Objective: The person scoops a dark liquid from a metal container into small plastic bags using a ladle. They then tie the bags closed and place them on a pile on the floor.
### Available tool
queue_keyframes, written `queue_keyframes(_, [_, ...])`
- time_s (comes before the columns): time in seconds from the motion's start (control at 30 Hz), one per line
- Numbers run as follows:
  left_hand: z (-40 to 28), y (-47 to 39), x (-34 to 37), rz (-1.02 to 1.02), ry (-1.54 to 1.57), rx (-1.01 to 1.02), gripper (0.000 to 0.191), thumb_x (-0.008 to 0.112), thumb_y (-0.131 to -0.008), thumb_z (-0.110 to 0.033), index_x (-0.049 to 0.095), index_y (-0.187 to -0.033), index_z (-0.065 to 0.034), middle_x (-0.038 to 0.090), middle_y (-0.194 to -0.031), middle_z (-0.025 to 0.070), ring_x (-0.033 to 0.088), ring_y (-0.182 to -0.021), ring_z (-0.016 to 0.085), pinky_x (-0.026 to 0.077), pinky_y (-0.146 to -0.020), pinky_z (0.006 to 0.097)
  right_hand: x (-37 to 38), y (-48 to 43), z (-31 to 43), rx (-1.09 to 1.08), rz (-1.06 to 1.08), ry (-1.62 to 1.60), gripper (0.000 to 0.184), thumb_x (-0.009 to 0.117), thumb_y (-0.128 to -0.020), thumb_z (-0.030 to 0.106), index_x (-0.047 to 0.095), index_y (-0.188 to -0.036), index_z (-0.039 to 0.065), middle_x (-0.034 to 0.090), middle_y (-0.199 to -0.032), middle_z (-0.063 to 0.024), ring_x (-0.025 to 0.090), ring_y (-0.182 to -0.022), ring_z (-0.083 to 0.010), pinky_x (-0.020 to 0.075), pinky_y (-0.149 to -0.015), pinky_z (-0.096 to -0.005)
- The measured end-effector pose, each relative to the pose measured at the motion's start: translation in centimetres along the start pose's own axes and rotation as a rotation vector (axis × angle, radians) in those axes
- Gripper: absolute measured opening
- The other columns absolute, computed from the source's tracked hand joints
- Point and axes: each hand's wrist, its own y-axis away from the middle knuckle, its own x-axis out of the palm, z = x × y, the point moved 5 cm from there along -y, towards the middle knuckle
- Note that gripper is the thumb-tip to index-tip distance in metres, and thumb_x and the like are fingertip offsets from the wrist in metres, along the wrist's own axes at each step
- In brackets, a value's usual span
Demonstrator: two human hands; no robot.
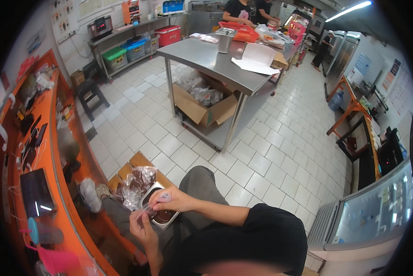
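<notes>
A piece of clear plastic [148,208] is pinched between both hands above the person's lap. My left hand [143,227] holds its lower end between thumb and fingers. The upper end is in my right hand [170,200], where rolled or bunched plastic shows at the fingers. Just under the hands lies a white-edged open box [165,224] with dark brown round items in it, partly hidden by my right hand. Beside the box, several brown items in clear wrappers [137,184] are heaped on a wooden slatted bench [141,160].
An orange counter [51,138] at left holds a tablet, cables and cups. Ahead stands a steel table [192,51], with a cardboard box [196,112] of plastic bags beneath. A black stool [91,96] is near the left wall. Other people are at the far side. A glass-topped freezer [368,214] is at right.
</notes>
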Motion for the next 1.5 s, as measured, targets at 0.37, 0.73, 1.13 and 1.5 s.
queue_keyframes(0.37, [1.6, -0.1, -0.1, 0.037, -0.232, 0.022, 0.012, 0.058, -0.089, -0.006, 0.057, -0.081, 0.003, 0.059, -0.076, 0.0097, 0.056, -0.068, 0.016, 0.044, -0.064, 0.0283, -0.1, 0.7, -2.2, 0.135, -0.023, -0.035, 0.016, 0.067, -0.087, 0.012, 0.069, -0.093, -0.002, 0.061, -0.11, -0.0098, 0.057, -0.099, -0.0149, 0.045, -0.087, -0.0277])
queue_keyframes(0.73, [1.7, -0.3, 0.3, 0.065, -0.244, -0.024, 0.016, 0.057, -0.089, -0.007, 0.055, -0.077, 0.0034, 0.056, -0.069, 0.0083, 0.053, -0.063, 0.015, 0.043, -0.061, 0.028, 0.0, 0.7, -2.2, 0.132, -0.091, -0.124, 0.021, 0.068, -0.085, 0.01, 0.065, -0.102, -0.002, 0.066, -0.098, -0.0056, 0.06, -0.093, -0.0105, 0.0475, -0.082, -0.0245])
queue_keyframes(1.13, [2.0, -0.2, 0.0, 0.053, -0.235, -0.062, 0.019, 0.058, -0.088, -0.009, 0.054, -0.074, 0.0024, 0.054, -0.065, 0.0059, 0.05, -0.059, 0.012, 0.041, -0.056, 0.0277, -0.4, 0.9, -1.9, 0.098, -0.126, -0.008, 0.017, 0.07, -0.083, 0.01, 0.067, -0.096, -0.001, 0.066, -0.094, -0.0053, 0.059, -0.089, -0.0113, 0.0476, -0.08, -0.026])
queue_keyframes(1.5, [2.7, -0.1, -1.1, 0.085, -0.056, -0.149, 0.014, 0.058, -0.091, -0.008, 0.06, -0.085, 0.0038, 0.066, -0.079, 0.0075, 0.059, -0.073, 0.011, 0.047, -0.07, 0.0244, -1.4, 0.8, -1.3, 0.088, -0.086, 0.145, 0.021, 0.068, -0.085, 0.019, 0.068, -0.096, 0.0, 0.067, -0.092, -0.0076, 0.061, -0.088, -0.014, 0.0476, -0.08, -0.028])
